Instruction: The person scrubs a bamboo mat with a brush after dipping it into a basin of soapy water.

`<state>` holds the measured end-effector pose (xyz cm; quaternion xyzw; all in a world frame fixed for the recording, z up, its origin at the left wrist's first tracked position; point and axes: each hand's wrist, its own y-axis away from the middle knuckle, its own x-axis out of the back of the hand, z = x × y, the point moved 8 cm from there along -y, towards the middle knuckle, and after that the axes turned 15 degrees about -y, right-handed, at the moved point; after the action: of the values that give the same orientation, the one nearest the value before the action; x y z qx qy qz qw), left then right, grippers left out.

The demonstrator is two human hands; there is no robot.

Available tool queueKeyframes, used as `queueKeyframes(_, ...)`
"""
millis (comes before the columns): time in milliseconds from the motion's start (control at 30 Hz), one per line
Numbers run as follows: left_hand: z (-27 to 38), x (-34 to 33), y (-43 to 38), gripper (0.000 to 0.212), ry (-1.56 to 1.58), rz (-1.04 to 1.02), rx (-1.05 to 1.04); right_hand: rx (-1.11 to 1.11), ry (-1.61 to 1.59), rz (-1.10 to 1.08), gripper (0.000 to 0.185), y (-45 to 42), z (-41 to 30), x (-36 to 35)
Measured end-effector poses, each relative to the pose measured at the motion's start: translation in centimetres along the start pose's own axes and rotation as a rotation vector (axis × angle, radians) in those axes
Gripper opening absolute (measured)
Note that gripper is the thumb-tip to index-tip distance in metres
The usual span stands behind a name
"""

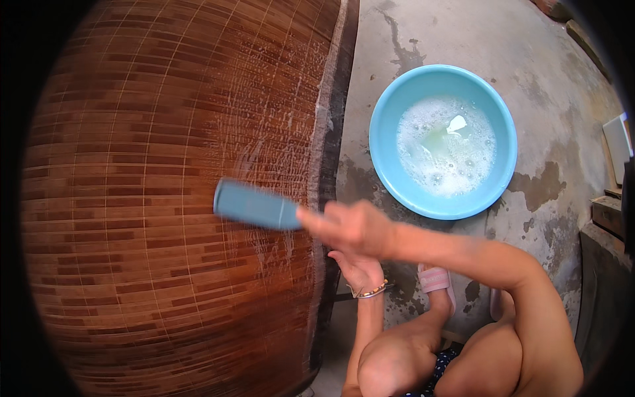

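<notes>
A blue scrubbing brush (255,204), blurred and with its bristles hidden, lies over a brown bamboo mat (129,198). My right hand (354,228) grips its handle end near the mat's right border. White suds streak the wet slats around the brush. Below the right hand, my left hand (361,274) is beside the dark fabric edge (330,164) of the mat, palm up, with bracelets at the wrist. Its fingers are partly hidden behind the right hand, so I cannot tell whether they hold the edge.
A round light-blue plastic basin (381,164) with foamy water (446,149) stands on the wet-patched concrete floor (540,129). A pink slipper (434,280) is on my foot below it. Along the right side are a concrete ledge (603,278) and a white object (616,146).
</notes>
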<state>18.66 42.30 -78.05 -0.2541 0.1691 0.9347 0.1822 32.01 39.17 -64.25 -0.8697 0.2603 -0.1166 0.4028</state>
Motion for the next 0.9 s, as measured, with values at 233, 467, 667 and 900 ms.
queueKeyframes(233, 0.8, 0.1, 0.9, 0.032, -0.15, -0.025, -0.107, 0.014, 0.065, 0.057, 0.051, -0.5, 0.6, 2.2)
queueKeyframes(467, 0.2, -0.5, 1.1, 0.057, -0.322, 0.163, -0.065, 0.058, 0.115, -0.187, 0.049, 2.3, 0.9, -0.1)
queueKeyframes(667, 1.6, 1.1, 0.9, 0.051, -0.349, 0.259, -0.087, 0.26, -0.005, -0.201, 0.051, 2.1, -5.7, -2.6)
queueKeyframes(900, 1.2, 2.5, 1.2, 0.045, -0.274, 0.337, -0.09, 0.11, -0.062, -0.024, 0.05, -1.9, -3.6, -1.5)
